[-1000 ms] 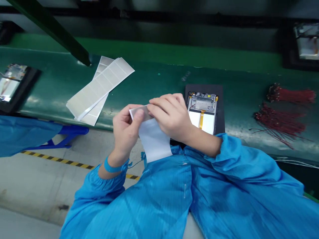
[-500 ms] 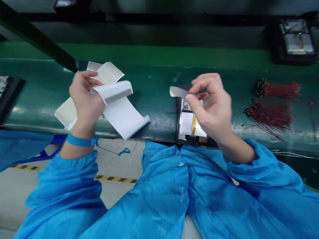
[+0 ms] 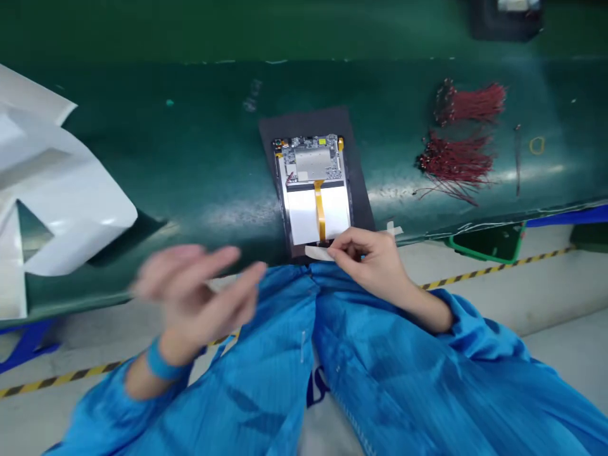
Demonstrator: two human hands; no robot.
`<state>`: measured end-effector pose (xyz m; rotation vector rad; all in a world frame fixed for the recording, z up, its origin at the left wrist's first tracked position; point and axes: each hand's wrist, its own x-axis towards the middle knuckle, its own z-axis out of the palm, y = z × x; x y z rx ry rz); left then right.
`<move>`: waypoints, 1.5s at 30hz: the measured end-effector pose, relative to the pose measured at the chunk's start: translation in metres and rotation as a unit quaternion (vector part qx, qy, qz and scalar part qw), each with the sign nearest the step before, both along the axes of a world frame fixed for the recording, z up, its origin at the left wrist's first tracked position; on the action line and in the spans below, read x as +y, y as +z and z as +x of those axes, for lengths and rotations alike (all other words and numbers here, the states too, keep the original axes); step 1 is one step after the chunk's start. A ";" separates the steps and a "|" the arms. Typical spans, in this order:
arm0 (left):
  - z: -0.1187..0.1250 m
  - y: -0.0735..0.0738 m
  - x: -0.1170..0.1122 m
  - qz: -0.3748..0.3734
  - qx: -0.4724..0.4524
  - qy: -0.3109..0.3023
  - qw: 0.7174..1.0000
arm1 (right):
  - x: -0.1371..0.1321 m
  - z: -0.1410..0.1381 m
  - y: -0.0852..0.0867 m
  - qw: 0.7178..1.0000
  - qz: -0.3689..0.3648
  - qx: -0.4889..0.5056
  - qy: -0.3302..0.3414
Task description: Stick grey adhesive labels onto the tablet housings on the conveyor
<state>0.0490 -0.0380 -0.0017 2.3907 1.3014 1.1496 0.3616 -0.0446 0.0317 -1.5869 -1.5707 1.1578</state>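
Head view shows the right hand (image 3: 372,258) pinching a pale sticker strip (image 3: 317,253) at the six-o'clock end of an opened tablet (image 3: 303,216), the blurred left hand (image 3: 197,294) spread at its eight o'clock, and red wire bundles (image 3: 463,158) toward its three o'clock.
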 end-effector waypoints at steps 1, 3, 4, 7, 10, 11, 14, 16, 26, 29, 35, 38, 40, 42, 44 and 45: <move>0.020 -0.006 -0.007 0.063 0.016 -0.041 0.997 | -0.002 -0.002 -0.002 1.000 0.009 -0.005 0.006; 0.051 -0.016 -0.014 0.083 0.019 -0.065 0.994 | -0.003 -0.004 -0.004 0.999 0.042 -0.017 0.020; 0.060 -0.020 -0.014 0.070 0.018 -0.064 0.995 | -0.003 -0.005 -0.004 0.998 0.057 -0.024 0.027; 0.069 -0.028 -0.010 0.059 0.028 -0.062 0.996 | 0.000 -0.004 -0.006 0.994 0.083 -0.050 0.044; 0.065 -0.031 -0.002 0.052 0.054 -0.094 0.993 | 0.002 -0.005 -0.007 0.992 0.088 -0.073 0.053; 0.063 -0.032 0.000 0.048 0.063 -0.104 0.991 | 0.003 -0.005 -0.008 0.991 0.089 -0.078 0.055; 0.063 -0.036 0.004 0.036 0.082 -0.121 0.989 | 0.004 -0.005 -0.007 0.990 0.083 -0.092 0.065; 0.063 -0.038 0.004 0.036 0.082 -0.117 0.989 | 0.006 -0.004 -0.006 0.991 0.075 -0.086 0.070; 0.065 -0.040 0.002 0.063 0.057 -0.090 0.992 | 0.007 -0.002 -0.004 0.994 0.069 -0.046 0.075; 0.064 -0.041 0.003 0.052 0.067 -0.104 0.991 | 0.007 -0.005 -0.005 0.991 0.084 -0.071 0.072; 0.063 -0.042 0.003 0.032 0.076 -0.123 0.989 | 0.006 -0.006 -0.007 0.988 0.094 -0.098 0.075; 0.064 -0.041 0.004 0.034 0.076 -0.124 0.989 | 0.005 -0.008 -0.008 0.986 0.097 -0.119 0.071; 0.065 -0.040 0.004 0.035 0.075 -0.124 0.989 | 0.004 -0.010 -0.009 0.983 0.099 -0.141 0.068; 0.066 -0.039 0.004 0.038 0.074 -0.124 0.989 | 0.002 -0.010 -0.010 0.978 0.104 -0.167 0.069; 0.066 -0.039 0.003 0.039 0.074 -0.121 0.989 | 0.001 -0.011 -0.012 0.973 0.108 -0.190 0.074; 0.066 -0.039 0.003 0.039 0.075 -0.120 0.989 | 0.001 -0.011 -0.012 0.971 0.107 -0.199 0.076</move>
